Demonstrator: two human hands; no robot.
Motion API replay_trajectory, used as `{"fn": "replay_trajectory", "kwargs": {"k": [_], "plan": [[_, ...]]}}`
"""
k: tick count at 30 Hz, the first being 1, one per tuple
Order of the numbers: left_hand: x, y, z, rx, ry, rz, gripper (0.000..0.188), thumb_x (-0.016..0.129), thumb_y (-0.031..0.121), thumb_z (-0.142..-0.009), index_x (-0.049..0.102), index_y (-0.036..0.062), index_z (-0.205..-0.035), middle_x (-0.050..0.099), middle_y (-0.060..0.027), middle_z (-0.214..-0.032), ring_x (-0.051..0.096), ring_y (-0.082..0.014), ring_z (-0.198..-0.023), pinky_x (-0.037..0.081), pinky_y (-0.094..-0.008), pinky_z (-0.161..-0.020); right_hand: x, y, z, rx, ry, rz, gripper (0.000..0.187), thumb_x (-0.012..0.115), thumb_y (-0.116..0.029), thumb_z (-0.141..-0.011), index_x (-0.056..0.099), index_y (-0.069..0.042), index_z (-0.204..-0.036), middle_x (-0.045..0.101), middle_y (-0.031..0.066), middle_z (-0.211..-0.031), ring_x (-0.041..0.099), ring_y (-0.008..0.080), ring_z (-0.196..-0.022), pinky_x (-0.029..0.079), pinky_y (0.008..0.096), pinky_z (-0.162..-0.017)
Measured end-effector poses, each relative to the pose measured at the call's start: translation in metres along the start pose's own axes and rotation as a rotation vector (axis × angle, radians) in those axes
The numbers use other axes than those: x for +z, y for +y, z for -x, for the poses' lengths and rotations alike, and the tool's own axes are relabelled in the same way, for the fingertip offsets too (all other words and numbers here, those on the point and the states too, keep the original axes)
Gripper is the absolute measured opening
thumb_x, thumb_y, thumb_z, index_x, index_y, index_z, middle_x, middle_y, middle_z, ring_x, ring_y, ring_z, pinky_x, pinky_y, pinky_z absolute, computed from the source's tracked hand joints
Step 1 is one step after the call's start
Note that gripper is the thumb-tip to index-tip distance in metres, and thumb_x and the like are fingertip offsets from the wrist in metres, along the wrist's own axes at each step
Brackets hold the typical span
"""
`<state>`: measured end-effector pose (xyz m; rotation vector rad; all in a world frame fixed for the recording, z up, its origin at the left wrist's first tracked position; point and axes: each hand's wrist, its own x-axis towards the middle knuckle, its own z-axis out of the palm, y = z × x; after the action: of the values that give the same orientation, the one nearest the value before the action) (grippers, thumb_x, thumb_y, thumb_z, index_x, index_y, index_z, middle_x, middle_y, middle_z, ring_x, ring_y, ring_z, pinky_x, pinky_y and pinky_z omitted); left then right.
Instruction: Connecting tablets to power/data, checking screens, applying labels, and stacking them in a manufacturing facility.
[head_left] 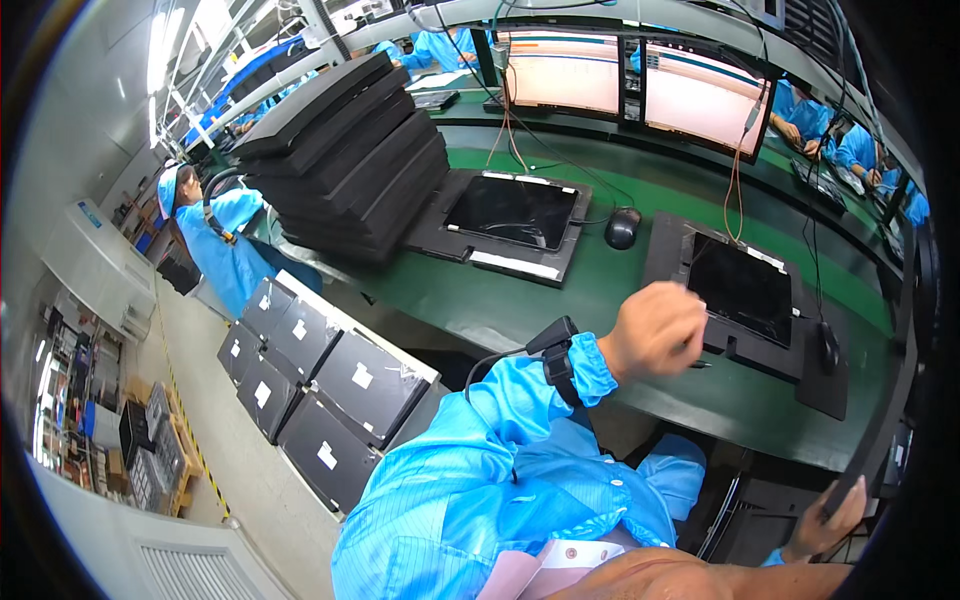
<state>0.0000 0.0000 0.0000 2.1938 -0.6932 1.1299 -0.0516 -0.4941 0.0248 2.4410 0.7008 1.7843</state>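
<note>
Legible text: none. On flat black cases (385, 392) at left, small white labels (361, 375); too small to read. On two monitors (570, 75), lines too fine to read. On pale cabinet (95, 265), blue plate (90, 214); illegible. On upper edge of black display panel (740, 290), white strip (767, 259); illegible.

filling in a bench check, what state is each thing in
left monitor: lit
right monitor: lit
left tablet-like screen: dark, lying flat
right tablet-like screen: dark, lying flat
black slab stack: piled unevenly
left hand: fingers curled, blurred
right hand: gripping dark flat panel
dark flat panel: raised, partly out of view
</note>
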Motion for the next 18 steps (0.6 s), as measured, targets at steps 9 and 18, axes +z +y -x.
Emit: {"fn": "replay_trajectory", "kwargs": {"k": [9, 18], "plan": [[-0.094, 0.132, 0.041, -0.216, 0.671, 0.527, 0.122, 0.079, 0.014, -0.077, -0.006, 0.0017, -0.163, 0.019, -0.0255, -0.165, 0.028, -0.0369, -0.150, 0.025, -0.0482, -0.121, 0.029, -0.216, -0.093, -0.660, 0.123, -0.553, 0.048, 0.057, -0.046, -0.100, 0.051, -0.036, -0.147, 0.044, -0.0021, -0.156, 0.039, 0.0247, -0.146, 0.021, 0.0586, -0.124], [-0.386, 0.000, -0.039, -0.422, 1.222, -0.048, 0.070, 0.064, 0.015, -0.089, 0.035, -0.0030, -0.150, 0.061, -0.0141, -0.111, 0.064, -0.0230, -0.093, 0.055, -0.0329, -0.077, 0.056, -0.312, -0.154, -0.453, 0.083, -1.115, 0.034, 0.074, -0.013, -0.086, 0.066, -0.011, -0.119, 0.067, 0.0092, -0.125, 0.063, 0.0282, -0.118, 0.048, 0.0527, -0.107]]}}
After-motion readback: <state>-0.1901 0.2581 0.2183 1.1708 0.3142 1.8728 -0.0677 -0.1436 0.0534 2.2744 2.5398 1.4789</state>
